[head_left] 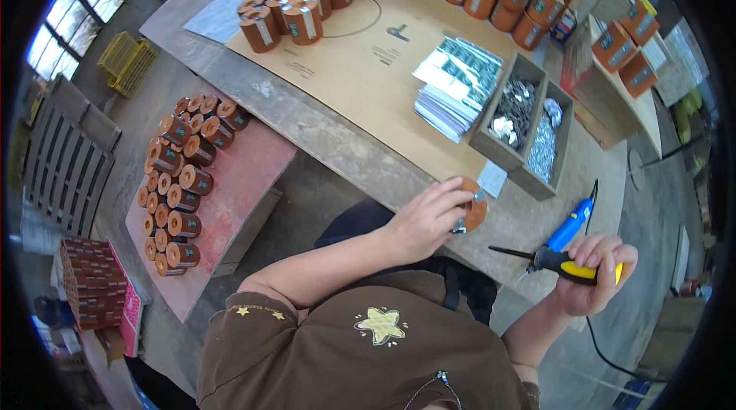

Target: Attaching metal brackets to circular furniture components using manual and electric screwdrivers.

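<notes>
At the far left of the frame, a red low table (245, 172) is seen, on which brown cylindrical rolls (180, 195) are stacked in rows along its left edge. Above it, in the upper middle, a sheet of cardboard (368, 65) is laid over the workbench (307, 122), with more labelled brown rolls (295, 7) grouped at its upper left corner.

Just below centre, the left hand (425, 218) is curled over a round brown disc (471, 207), which is pinched against the bench edge by the fingertips; a small metal piece is seen beside the disc, under the fingers. Above and to the right of the disc, a stack of silver labels (460, 84) and two grey boxes of small metal parts (525, 122) are placed.

At the lower right, a yellow-and-blue powered screwdriver (567, 249) is gripped in the closed right hand (594, 276), its black tip pointed leftward toward the disc but held apart from it.
</notes>
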The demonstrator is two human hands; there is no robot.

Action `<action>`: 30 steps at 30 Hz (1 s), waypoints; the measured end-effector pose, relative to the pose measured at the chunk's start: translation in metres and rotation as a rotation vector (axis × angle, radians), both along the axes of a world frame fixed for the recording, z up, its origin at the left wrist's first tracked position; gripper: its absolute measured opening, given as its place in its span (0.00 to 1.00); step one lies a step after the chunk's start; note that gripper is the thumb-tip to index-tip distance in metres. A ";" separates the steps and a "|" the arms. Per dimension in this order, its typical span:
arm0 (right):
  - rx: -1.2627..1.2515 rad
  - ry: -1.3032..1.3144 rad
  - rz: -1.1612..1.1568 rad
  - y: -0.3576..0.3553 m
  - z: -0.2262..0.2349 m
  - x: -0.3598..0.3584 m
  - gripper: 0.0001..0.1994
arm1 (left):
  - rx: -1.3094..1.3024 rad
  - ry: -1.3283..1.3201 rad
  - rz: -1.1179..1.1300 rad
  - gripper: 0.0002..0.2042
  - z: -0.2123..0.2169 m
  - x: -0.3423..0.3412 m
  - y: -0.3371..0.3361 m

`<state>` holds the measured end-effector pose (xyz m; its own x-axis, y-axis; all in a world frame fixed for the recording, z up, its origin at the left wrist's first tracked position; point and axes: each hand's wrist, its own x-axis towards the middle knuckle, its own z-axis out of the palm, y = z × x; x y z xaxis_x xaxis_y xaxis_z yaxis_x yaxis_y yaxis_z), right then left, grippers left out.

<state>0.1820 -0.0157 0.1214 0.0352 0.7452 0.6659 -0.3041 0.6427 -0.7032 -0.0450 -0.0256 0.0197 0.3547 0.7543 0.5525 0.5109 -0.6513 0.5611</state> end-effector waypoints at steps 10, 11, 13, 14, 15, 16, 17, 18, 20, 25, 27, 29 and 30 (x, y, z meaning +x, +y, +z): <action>0.010 -0.034 -0.066 0.012 0.001 0.002 0.05 | -0.050 -0.098 0.443 0.15 0.059 -0.117 0.017; 0.006 -0.045 -0.085 0.013 0.002 0.004 0.05 | 0.060 -0.033 0.520 0.16 0.067 -0.135 0.029; -0.005 -0.041 -0.080 0.017 0.002 0.000 0.05 | -0.030 -0.103 0.703 0.17 0.060 -0.185 0.050; 0.002 -0.037 -0.074 0.019 0.002 -0.002 0.05 | 0.004 -0.062 0.812 0.17 0.057 -0.209 0.062; -0.003 -0.051 -0.079 0.020 0.002 -0.003 0.05 | 0.038 -0.022 0.920 0.17 0.051 -0.232 0.074; -0.011 -0.062 -0.076 0.023 0.000 -0.007 0.05 | 0.071 0.032 1.003 0.17 0.038 -0.260 0.085; -0.004 -0.062 -0.100 0.022 0.002 -0.007 0.05 | 0.103 0.079 1.049 0.16 0.025 -0.280 0.107; -0.011 -0.077 -0.115 0.025 0.002 -0.010 0.05 | 0.112 0.078 1.042 0.16 0.013 -0.300 0.123; -0.012 -0.091 -0.143 0.027 0.003 -0.015 0.05 | -0.003 0.042 1.136 0.18 -0.005 -0.331 0.146; -0.045 -0.073 -0.129 0.033 0.008 -0.033 0.05 | -0.057 -0.019 1.124 0.17 -0.011 -0.367 0.177; -0.052 -0.069 -0.138 0.034 0.009 -0.038 0.05 | -0.040 0.044 1.132 0.18 -0.010 -0.367 0.180; -0.073 -0.037 -0.107 0.035 0.006 -0.039 0.05 | -0.008 0.031 1.138 0.23 -0.011 -0.362 0.175; -0.071 -0.034 -0.116 0.036 0.003 -0.040 0.05 | -0.004 0.032 1.129 0.23 -0.011 -0.350 0.171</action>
